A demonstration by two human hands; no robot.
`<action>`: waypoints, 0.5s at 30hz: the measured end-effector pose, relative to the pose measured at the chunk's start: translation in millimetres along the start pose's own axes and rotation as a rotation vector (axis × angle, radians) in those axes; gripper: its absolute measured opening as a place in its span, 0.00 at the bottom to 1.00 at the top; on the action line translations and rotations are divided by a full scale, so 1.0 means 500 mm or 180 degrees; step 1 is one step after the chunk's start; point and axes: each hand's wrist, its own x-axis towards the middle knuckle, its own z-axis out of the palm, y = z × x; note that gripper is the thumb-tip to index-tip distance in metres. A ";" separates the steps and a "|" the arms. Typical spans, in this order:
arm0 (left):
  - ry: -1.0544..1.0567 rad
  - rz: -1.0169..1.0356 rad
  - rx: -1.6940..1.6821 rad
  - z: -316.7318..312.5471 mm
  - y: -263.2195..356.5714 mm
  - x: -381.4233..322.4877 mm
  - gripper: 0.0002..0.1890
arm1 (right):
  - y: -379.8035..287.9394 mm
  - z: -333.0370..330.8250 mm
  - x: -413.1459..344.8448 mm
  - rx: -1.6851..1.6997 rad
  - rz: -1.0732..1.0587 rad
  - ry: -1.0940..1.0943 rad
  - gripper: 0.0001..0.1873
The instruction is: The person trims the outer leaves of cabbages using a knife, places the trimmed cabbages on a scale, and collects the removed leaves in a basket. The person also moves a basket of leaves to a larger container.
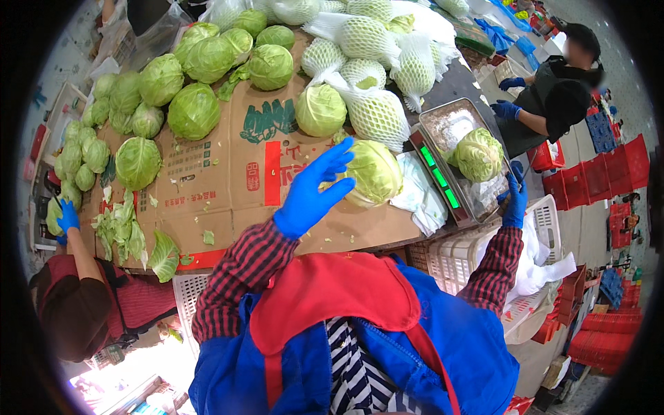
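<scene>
My left hand [316,189], in a blue glove, is held over the cardboard with thumb and fingers apart and nothing in it. Its fingertips overlap the edge of a pale green cabbage [374,174]; whether they touch it cannot be told. On the metal pan of a digital scale [438,174] with lit green displays sits another cabbage [480,154], its outer leaves loosened. At the scale's right side is my right hand [514,202], also gloved in blue. A thin dark line shows beside its fingers, too unclear to name. White folded cloths or sheets [423,194] lie left of the scale.
Cabbages in white foam nets [378,116] crowd the table's far side. Bare cabbages [193,111] and loose leaves [122,228] lie leftward on the cardboard [233,181]. A co-worker's gloved hand [67,215] is far left; other people [550,104] stand right. A white basket [451,264] is below the scale.
</scene>
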 end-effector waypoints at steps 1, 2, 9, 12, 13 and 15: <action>-0.0086 0.0053 -0.0087 0.015 0.005 0.027 0.32 | -0.004 -0.002 -0.006 0.0048 0.0111 0.0028 0.21; -0.0181 0.0025 -0.0217 0.031 0.008 0.059 0.31 | -0.008 -0.003 -0.011 0.0079 0.0272 0.0091 0.21; -0.0904 -0.0760 -0.0709 0.177 -0.018 0.295 0.30 | 0.018 -0.038 0.023 0.0207 0.0150 -0.0070 0.22; -0.1126 -0.1415 -0.0746 0.276 -0.069 0.378 0.34 | 0.049 -0.017 0.045 -0.0353 -0.0245 -0.0283 0.23; -0.1217 -0.1562 -0.0778 0.308 -0.088 0.400 0.36 | 0.052 -0.002 0.045 -0.0365 -0.0133 -0.0395 0.23; -0.1025 -0.2116 -0.0691 0.377 -0.124 0.423 0.43 | 0.047 0.046 0.029 0.0126 0.0192 -0.0591 0.24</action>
